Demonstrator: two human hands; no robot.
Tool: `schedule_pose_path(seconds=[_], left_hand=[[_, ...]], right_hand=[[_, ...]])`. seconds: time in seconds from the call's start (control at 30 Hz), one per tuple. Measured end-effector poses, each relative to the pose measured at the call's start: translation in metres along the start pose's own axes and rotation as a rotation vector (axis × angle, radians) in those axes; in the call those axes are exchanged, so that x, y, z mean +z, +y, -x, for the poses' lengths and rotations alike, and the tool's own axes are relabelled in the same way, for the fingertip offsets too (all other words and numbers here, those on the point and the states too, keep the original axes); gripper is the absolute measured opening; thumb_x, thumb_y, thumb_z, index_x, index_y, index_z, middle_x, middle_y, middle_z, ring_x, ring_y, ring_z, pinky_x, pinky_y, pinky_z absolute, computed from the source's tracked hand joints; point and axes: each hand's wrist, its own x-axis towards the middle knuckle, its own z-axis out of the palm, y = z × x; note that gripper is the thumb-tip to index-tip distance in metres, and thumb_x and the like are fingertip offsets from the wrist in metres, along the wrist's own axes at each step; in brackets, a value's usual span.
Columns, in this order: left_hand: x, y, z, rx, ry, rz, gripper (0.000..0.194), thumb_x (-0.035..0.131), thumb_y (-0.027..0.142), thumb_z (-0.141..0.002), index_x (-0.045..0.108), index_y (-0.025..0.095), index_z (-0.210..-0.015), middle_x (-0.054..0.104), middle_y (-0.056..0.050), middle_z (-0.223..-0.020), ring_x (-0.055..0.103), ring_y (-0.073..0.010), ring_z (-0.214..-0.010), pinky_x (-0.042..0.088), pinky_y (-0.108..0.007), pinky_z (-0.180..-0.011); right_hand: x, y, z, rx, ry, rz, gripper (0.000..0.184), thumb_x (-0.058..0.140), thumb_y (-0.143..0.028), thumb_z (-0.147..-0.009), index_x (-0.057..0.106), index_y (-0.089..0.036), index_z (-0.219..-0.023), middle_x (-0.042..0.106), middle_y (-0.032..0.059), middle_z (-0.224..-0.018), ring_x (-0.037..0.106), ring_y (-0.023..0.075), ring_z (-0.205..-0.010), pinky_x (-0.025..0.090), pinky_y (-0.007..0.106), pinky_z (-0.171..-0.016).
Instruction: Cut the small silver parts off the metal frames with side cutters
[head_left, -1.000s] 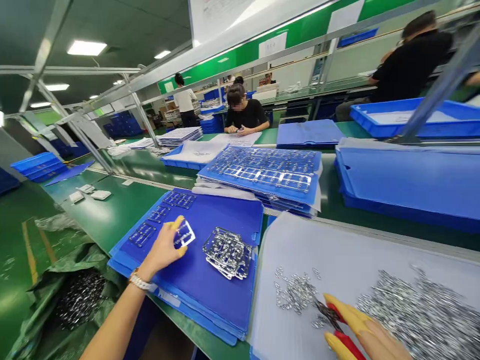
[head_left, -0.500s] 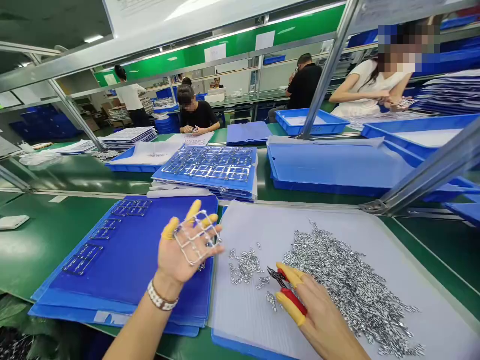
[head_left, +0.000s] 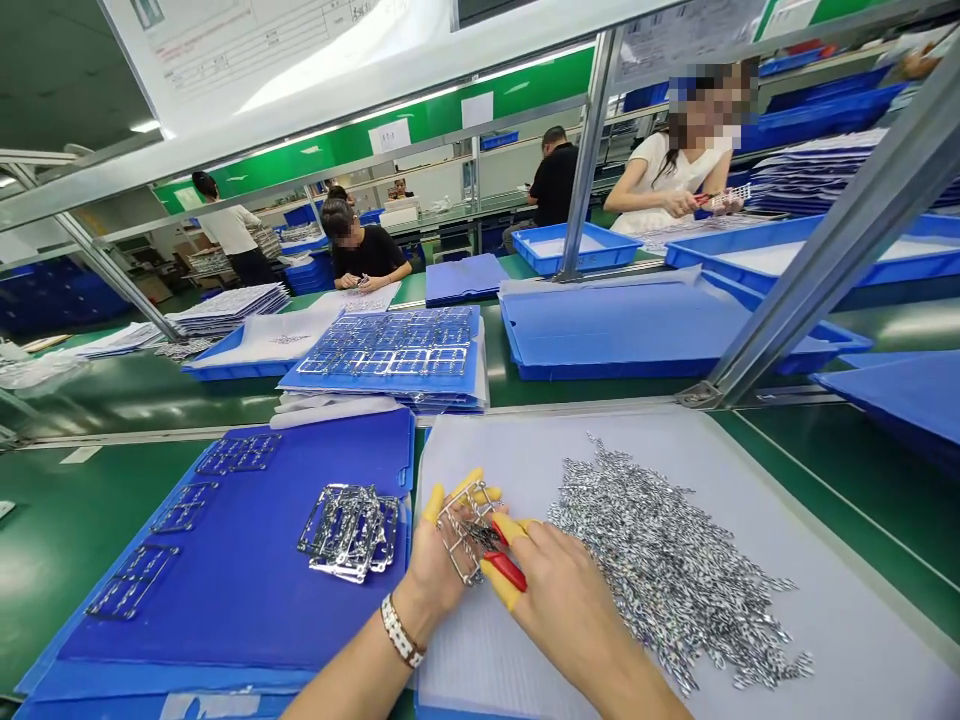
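Note:
My left hand (head_left: 439, 560), with yellow finger covers, holds a silver metal frame (head_left: 451, 545) of thin bars on its upturned palm and fingers. Red-handled side cutters (head_left: 507, 568) are gripped in my right hand (head_left: 559, 590), which wears yellow covers too. Their dark jaws reach in at the frame's bars; whether they touch a bar I cannot tell. Left of my hands, a pile of similar frames (head_left: 352, 530) lies on a dark blue sheet (head_left: 247, 600). To the right, a big heap of small shiny metal pieces (head_left: 675, 560) spreads over a white sheet (head_left: 510, 440).
Several dark frames (head_left: 135, 580) lie along the blue sheet's left edge. Beyond, a stack of sheets with frames (head_left: 390, 345) and a blue tray (head_left: 622, 325) stand behind a metal rail. A slanting post (head_left: 817, 250) rises at right. Co-workers (head_left: 367, 250) sit across the benches.
My left hand has moved right and lower with the frame, over the white sheet. My right hand has brought the side cutters left to the frame. The view has shifted, uncovering the frame pile.

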Motion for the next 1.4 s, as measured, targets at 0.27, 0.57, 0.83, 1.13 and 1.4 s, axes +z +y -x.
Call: schedule_pose_path(seconds=[0.27,0.57,0.83,1.13,1.4], left_hand=[[-0.005,-0.003,0.000,0.032,0.009,0.019,0.054,0.046,0.052,-0.086,0.057,0.016,-0.124,0.066,-0.012,-0.111,0.061,-0.0273,-0.101,0.042,-0.042,-0.093],[-0.008,-0.005,0.003,0.076,0.038,-0.111,0.053,0.050,0.051,-0.084,0.057,0.018,-0.126,0.066,-0.011,-0.114,0.059,-0.0271,-0.107,0.041,-0.039,-0.095],[-0.003,0.001,0.006,-0.003,-0.069,-0.022,0.054,0.039,0.052,-0.089,0.059,0.016,-0.123,0.065,-0.012,-0.113,0.059,-0.0228,-0.097,0.046,-0.032,-0.076],[-0.003,-0.005,0.007,-0.024,-0.081,-0.047,0.049,0.038,0.048,-0.091,0.062,0.017,-0.119,0.063,-0.011,-0.117,0.055,-0.0244,-0.107,0.046,-0.033,-0.081],[-0.010,-0.008,0.006,0.030,0.019,-0.152,0.048,0.043,0.047,-0.089,0.060,0.018,-0.122,0.061,-0.011,-0.122,0.050,-0.0261,-0.118,0.044,-0.034,-0.089]], right_hand=[[0.001,-0.010,-0.013,0.012,-0.083,0.054,0.037,0.057,-0.030,-0.080,0.059,-0.020,-0.116,0.067,0.0094,-0.103,0.061,0.0262,-0.088,0.046,0.041,-0.075],[-0.007,-0.016,-0.015,0.009,-0.129,0.168,0.036,0.057,-0.029,-0.080,0.061,-0.019,-0.115,0.068,0.0092,-0.091,0.062,0.0263,-0.080,0.044,0.040,-0.071],[-0.022,0.001,-0.010,0.064,-0.103,0.212,0.034,0.056,-0.032,-0.083,0.060,-0.020,-0.114,0.067,0.0085,-0.092,0.059,0.0284,-0.087,0.039,0.040,-0.072],[-0.017,0.007,-0.014,0.109,-0.108,0.187,0.030,0.056,-0.033,-0.083,0.060,-0.022,-0.111,0.067,0.0073,-0.090,0.059,0.0278,-0.086,0.037,0.038,-0.071],[-0.018,0.004,-0.018,0.119,-0.154,0.195,0.026,0.055,-0.033,-0.085,0.061,-0.022,-0.108,0.067,0.0068,-0.092,0.059,0.0262,-0.088,0.036,0.038,-0.074]])
